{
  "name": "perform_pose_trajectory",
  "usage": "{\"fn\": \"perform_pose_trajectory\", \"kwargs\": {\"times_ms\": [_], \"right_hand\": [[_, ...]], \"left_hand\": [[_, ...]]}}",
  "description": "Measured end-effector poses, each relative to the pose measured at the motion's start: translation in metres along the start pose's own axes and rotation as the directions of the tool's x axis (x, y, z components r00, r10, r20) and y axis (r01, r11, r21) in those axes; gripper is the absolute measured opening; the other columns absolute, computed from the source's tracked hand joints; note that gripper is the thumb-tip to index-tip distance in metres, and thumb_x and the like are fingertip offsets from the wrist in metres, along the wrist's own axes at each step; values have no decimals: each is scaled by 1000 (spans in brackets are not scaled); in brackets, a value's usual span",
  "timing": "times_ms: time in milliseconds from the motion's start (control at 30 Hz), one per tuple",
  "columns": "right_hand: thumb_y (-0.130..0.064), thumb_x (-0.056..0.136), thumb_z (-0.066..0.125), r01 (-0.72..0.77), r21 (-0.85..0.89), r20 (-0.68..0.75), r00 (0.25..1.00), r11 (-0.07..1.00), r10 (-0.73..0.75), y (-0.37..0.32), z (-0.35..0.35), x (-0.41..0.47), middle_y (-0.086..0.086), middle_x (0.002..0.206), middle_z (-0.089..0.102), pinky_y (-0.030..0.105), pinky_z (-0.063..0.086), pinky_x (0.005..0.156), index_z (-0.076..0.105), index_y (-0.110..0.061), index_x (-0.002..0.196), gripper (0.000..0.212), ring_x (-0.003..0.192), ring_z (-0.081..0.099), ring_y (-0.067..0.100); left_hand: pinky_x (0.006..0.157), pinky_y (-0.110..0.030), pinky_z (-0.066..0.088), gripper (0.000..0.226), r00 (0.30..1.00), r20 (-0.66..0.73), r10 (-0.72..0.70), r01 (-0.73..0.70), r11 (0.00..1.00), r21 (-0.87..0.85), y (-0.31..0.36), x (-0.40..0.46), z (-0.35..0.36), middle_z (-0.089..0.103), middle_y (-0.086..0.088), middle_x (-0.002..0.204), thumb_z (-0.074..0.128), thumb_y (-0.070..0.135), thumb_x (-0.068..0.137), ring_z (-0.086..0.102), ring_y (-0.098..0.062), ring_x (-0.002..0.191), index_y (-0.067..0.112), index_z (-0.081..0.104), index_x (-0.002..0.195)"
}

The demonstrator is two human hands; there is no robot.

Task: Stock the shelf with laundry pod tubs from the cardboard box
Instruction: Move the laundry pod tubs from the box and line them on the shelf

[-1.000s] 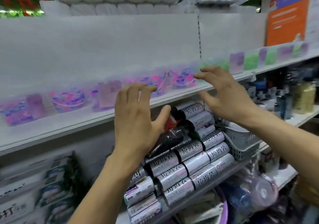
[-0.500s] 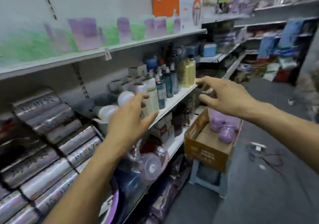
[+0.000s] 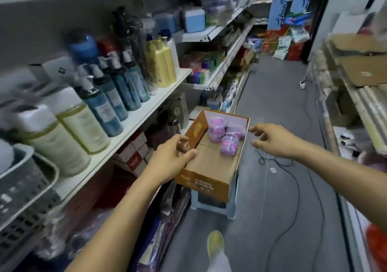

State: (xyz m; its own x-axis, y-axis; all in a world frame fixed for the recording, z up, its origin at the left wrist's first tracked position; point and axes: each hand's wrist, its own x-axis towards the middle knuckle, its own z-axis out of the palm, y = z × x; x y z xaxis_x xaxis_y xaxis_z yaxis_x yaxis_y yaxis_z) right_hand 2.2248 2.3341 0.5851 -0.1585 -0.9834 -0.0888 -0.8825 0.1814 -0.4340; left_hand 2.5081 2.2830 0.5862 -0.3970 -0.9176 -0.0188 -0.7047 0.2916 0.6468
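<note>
An open brown cardboard box (image 3: 211,167) sits on a pale blue plastic stool (image 3: 215,207) in the aisle. At its far end a few clear round tubs of pink and purple laundry pods (image 3: 217,125) cluster together, one stacked higher.

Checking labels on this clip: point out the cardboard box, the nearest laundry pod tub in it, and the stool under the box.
cardboard box (image 3: 204,184), head view, on its near outer wall.
nearest laundry pod tub (image 3: 229,146), head view, on its clear side.
stool (image 3: 211,207), head view, on its front edge below the box.
</note>
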Motion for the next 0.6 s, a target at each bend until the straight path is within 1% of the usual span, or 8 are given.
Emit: {"fn": "perform_pose_trajectory", "kwargs": {"times_ms": [67, 133, 167, 200, 333, 433, 533, 600], "right_hand": [[-27, 89, 62, -18, 33, 25, 1000, 999, 17, 17, 10, 37, 8, 118, 62, 28, 46, 84, 54, -15, 129, 42, 94, 60, 21], [-26, 89, 62, -44, 66, 43, 998, 997, 41, 35, 19, 80, 7, 116, 62, 26, 45, 81, 54, -16, 128, 41, 90, 58, 19], [-25, 89, 62, -57, 77, 50, 997, 995, 53, 42, 24, 103, 7, 114, 62, 27, 45, 81, 55, -16, 127, 40, 89, 58, 19], [-26, 88, 62, -72, 80, 60, 996, 994, 68, 51, 29, 129, 6, 113, 63, 28, 46, 81, 56, -17, 125, 39, 89, 60, 19], [-26, 87, 62, -160, 105, 166, 976, 982, 141, 83, 55, 232, 4, 111, 64, 33, 52, 84, 58, -18, 121, 36, 91, 63, 19], [-20, 87, 60, -197, 66, 244, 954, 978, 176, 104, 84, 303, 11, 117, 63, 32, 49, 89, 57, -11, 124, 38, 101, 62, 24], [-21, 89, 58, -248, 14, 334, 914, 969, 229, 123, 122, 359, 10, 126, 60, 28, 45, 89, 54, -12, 129, 42, 110, 59, 24], [-21, 91, 57, -275, -28, 384, 885, 961, 264, 136, 149, 386, 9, 132, 56, 31, 44, 94, 50, -13, 133, 44, 116, 56, 24]], "left_hand": [[85, -39, 53, 42, 998, 40, -39, 43, 994, -97, -7, 42, 16, 64, 12, 94, 65, 47, 83, 62, -7, 89, 29, 55, 120], [77, -33, 56, 40, 991, 100, -87, 106, 972, -209, -14, 89, 34, 66, 0, 95, 66, 39, 85, 65, -11, 81, 23, 56, 121], [71, -28, 54, 38, 984, 137, -111, 145, 954, -264, -18, 113, 42, 65, -6, 97, 65, 34, 87, 65, -13, 77, 20, 55, 122], [68, -28, 51, 37, 975, 174, -139, 188, 932, -311, -21, 140, 50, 64, -10, 98, 64, 30, 89, 64, -13, 74, 18, 54, 122], [62, -24, 47, 28, 915, 296, -276, 382, 830, -407, -43, 249, 83, 64, -9, 102, 59, 28, 93, 62, -15, 73, 18, 54, 118], [67, -32, 49, 21, 874, 342, -346, 468, 792, -393, -70, 325, 122, 66, -8, 99, 57, 32, 93, 62, -20, 75, 18, 56, 110], [72, -32, 51, 28, 833, 431, -347, 457, 871, -182, -100, 387, 165, 64, -6, 103, 53, 38, 95, 64, -20, 83, 18, 53, 114], [78, -35, 52, 32, 820, 439, -367, 470, 869, -152, -118, 423, 187, 63, -8, 105, 48, 42, 97, 63, -21, 88, 15, 53, 114]]}}
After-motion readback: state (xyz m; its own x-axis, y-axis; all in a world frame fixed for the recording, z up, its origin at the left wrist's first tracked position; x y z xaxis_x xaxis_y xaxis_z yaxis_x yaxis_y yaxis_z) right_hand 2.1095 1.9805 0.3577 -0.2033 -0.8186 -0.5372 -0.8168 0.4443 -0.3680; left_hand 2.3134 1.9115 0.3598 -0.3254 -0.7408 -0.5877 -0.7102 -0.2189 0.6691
